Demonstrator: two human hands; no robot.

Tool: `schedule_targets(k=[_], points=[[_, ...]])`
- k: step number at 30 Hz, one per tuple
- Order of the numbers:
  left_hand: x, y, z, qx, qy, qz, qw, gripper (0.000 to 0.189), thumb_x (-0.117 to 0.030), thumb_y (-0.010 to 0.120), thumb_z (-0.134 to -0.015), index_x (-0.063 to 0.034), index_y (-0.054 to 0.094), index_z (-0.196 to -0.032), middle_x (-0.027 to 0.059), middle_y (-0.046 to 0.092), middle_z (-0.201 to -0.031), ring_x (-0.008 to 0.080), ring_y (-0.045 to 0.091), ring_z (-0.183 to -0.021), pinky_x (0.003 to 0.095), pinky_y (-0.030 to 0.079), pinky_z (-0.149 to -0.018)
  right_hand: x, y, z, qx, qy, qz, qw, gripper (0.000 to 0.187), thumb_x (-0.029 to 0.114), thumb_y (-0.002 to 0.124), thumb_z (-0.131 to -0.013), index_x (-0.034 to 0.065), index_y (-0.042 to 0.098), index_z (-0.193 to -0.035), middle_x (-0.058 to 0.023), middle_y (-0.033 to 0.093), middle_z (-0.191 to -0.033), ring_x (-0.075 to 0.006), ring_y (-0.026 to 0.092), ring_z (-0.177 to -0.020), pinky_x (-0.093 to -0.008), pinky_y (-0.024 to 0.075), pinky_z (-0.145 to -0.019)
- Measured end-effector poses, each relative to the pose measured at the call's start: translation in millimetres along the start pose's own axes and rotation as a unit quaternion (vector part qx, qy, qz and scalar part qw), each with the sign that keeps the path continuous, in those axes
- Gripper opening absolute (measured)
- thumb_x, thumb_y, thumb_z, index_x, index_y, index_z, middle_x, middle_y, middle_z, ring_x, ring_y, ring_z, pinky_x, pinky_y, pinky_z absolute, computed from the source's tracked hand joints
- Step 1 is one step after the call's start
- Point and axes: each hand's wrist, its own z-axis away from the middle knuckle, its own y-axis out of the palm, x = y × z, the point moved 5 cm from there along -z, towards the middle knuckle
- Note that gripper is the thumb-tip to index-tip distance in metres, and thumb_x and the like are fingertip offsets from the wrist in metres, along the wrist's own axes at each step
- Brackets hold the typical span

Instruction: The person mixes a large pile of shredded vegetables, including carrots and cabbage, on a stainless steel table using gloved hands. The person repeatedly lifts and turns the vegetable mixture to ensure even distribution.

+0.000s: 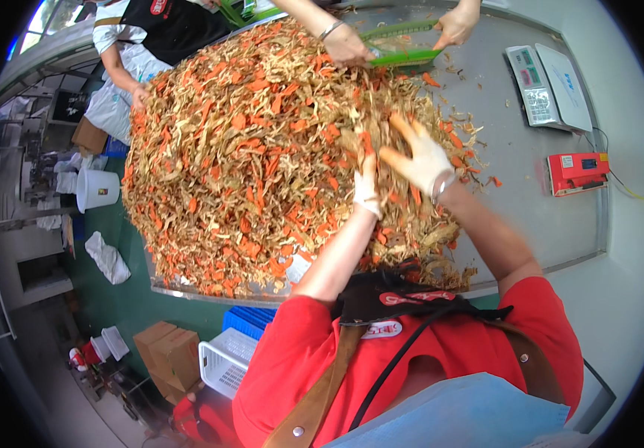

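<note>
A large heap of dried shredded ingredients (232,162), tan strips mixed with orange slices, covers much of the metal table (501,218). My left hand (368,187), in a pale glove, reaches into the right part of the heap. Shreds and its angle hide some of its fingers, so its grip is unclear. Just right of it, my right hand (420,159) rests on or just over the heap, gloved with orange-tinted fingertips. Its fingers are spread with nothing held in them.
Across the table, a co-worker's hands (350,45) hold a green-edged bag (403,56). Another person's hand (140,96) touches the heap's far left. A digital scale (548,87) and a red electric device (578,172) stand at right. A white bucket (98,189) and white basket (225,361) are off the table.
</note>
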Motion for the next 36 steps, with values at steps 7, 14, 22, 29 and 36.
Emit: schedule_targets(k=[7,14,22,29,36], points=[[-67,97,-5,0.199,0.118,0.103,0.967,0.08,-0.05,0.054,-0.092,-0.0089,0.023,-0.152,0.0148,0.033,-0.153,0.0304,0.038,-0.138,0.045,0.036,-0.113,42,-67,8,-0.256,-0.216,0.105,0.936,0.064,0.045,0.068,-0.084,0.0152,0.052,-0.138,-0.0318,0.054,-0.124,-0.0428,0.062,-0.106,-0.0458,0.0521,-0.086],[-50,126,-109,0.286,-0.036,0.212,0.934,0.08,-0.053,0.052,-0.092,-0.0097,0.022,-0.152,0.015,0.034,-0.152,0.0305,0.04,-0.137,0.0452,0.04,-0.11,72,-101,-93,-0.15,-0.094,0.359,0.917,0.064,0.057,0.055,-0.087,0.0146,0.054,-0.135,-0.0232,0.059,-0.116,-0.0375,0.063,-0.099,-0.0444,0.0514,-0.084],[-29,119,-119,0.292,-0.091,0.204,0.93,0.075,-0.052,0.046,-0.095,-0.0104,0.022,-0.152,0.0148,0.034,-0.152,0.0311,0.039,-0.137,0.0466,0.038,-0.111,36,-75,-173,0.245,-0.165,0.275,0.915,0.081,0.069,0.049,-0.083,0.009,0.053,-0.137,-0.0173,0.057,-0.134,-0.0332,0.057,-0.119,-0.037,0.0444,-0.101],[-17,111,-122,0.295,-0.117,0.19,0.929,0.071,-0.051,0.041,-0.098,-0.011,0.021,-0.153,0.0147,0.033,-0.152,0.0317,0.039,-0.137,0.0478,0.037,-0.112,-36,-39,-259,0.396,-0.134,0.109,0.902,0.062,0.051,0.052,-0.094,0.009,0.051,-0.139,-0.0128,0.056,-0.137,-0.0214,0.056,-0.121,-0.0342,0.043,-0.103],[-9,107,-120,0.293,-0.133,0.183,0.929,0.067,-0.05,0.037,-0.1,-0.0115,0.021,-0.153,0.0145,0.033,-0.152,0.0319,0.038,-0.137,0.0484,0.036,-0.113,-88,12,-316,0.359,-0.038,0.162,0.918,0.061,0.052,0.053,-0.093,0.0099,0.053,-0.138,-0.0149,0.055,-0.137,-0.0225,0.057,-0.119,-0.0368,0.0455,-0.1]])
